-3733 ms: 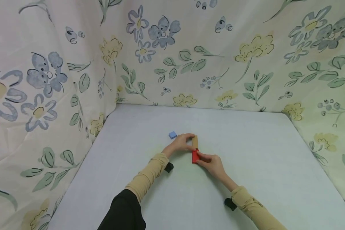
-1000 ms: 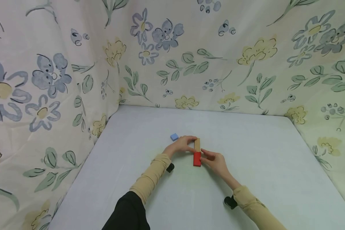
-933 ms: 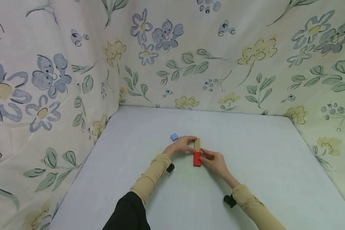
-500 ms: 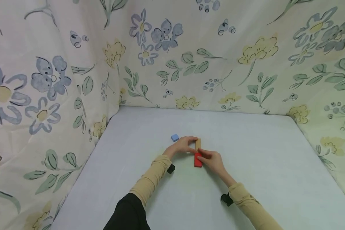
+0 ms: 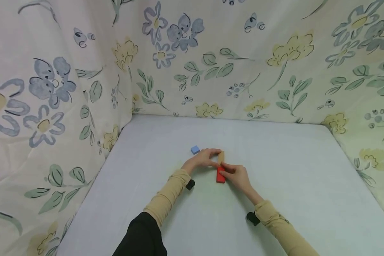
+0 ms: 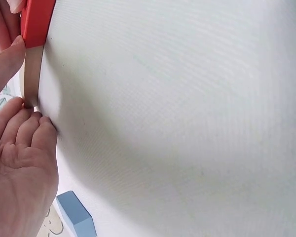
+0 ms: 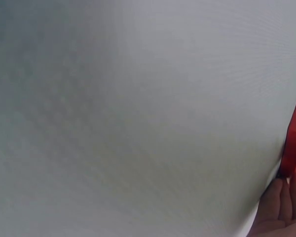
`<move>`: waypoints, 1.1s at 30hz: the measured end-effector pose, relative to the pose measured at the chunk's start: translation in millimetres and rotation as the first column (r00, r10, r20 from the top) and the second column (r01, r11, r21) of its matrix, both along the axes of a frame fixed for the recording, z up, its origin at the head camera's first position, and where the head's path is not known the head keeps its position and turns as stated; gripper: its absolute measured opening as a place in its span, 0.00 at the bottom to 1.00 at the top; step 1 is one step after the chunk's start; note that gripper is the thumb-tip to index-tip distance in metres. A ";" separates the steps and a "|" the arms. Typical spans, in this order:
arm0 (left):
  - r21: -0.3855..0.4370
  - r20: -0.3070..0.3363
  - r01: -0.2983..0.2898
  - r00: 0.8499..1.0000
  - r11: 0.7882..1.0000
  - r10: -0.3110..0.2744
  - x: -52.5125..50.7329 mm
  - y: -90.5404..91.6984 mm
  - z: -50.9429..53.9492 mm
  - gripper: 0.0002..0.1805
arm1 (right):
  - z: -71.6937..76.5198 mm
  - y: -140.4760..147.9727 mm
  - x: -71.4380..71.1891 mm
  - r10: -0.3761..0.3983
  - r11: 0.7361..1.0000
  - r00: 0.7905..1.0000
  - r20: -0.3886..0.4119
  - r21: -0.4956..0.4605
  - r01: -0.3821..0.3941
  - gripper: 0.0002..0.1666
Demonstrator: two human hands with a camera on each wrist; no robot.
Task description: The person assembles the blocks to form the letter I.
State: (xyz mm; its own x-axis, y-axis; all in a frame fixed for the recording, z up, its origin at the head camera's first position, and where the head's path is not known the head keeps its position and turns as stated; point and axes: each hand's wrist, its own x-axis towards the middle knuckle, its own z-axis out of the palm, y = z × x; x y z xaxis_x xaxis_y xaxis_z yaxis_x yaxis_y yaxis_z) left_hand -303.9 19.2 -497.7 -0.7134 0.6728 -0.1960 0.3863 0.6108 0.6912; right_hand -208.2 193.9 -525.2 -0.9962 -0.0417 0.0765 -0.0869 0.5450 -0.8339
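Note:
A plain wooden block [image 5: 221,156] and a red block [image 5: 220,176] lie end to end on the white table, the wooden one farther from me. My left hand [image 5: 204,158] holds the wooden block by its ends, fingers at the far end and thumb by the seam, where the left wrist view shows the two blocks meeting. My right hand [image 5: 238,176] pinches the red block from the right, thumb on its side and a fingertip near the seam. Only part of the red block [image 7: 294,140] shows in the right wrist view. Fingers partly cover both blocks.
A small blue block [image 5: 195,149] lies just beyond my left wrist, left of the wooden block. The white table [image 5: 275,149] stretches around the hands. A flowered cloth [image 5: 211,81] hangs behind it and along both sides.
The right hand's finger, apart from the red block about a second ago, is now on it near the seam, and the thumb has come further over it. The left hand keeps its hold.

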 end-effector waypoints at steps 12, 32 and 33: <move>-0.002 -0.008 0.000 1.000 1.000 0.000 -1.6 0.5 -4.9 0.38 | 0.3 1.1 -2.1 0.008 1.000 1.000 0.028 -0.014 -0.008 0.25; 0.094 0.026 -0.027 0.999 0.995 0.024 5.8 -1.1 -1.9 0.37 | 3.1 0.8 -1.2 0.009 1.000 0.999 0.048 -0.019 -0.008 0.24; 0.099 0.021 -0.026 0.999 0.995 0.024 5.8 -0.7 -2.5 0.37 | 3.1 1.2 -1.0 0.008 1.000 0.999 0.049 -0.019 -0.007 0.24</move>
State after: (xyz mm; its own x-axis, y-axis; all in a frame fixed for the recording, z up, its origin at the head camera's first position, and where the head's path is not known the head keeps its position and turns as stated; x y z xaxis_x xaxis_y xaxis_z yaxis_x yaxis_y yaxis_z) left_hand -298.1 18.4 -500.2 -0.7267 0.6717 -0.1438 0.3573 0.5484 0.7560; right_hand -209.2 195.1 -522.0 -0.9984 -0.0483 0.0280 -0.0494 0.5288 -0.8473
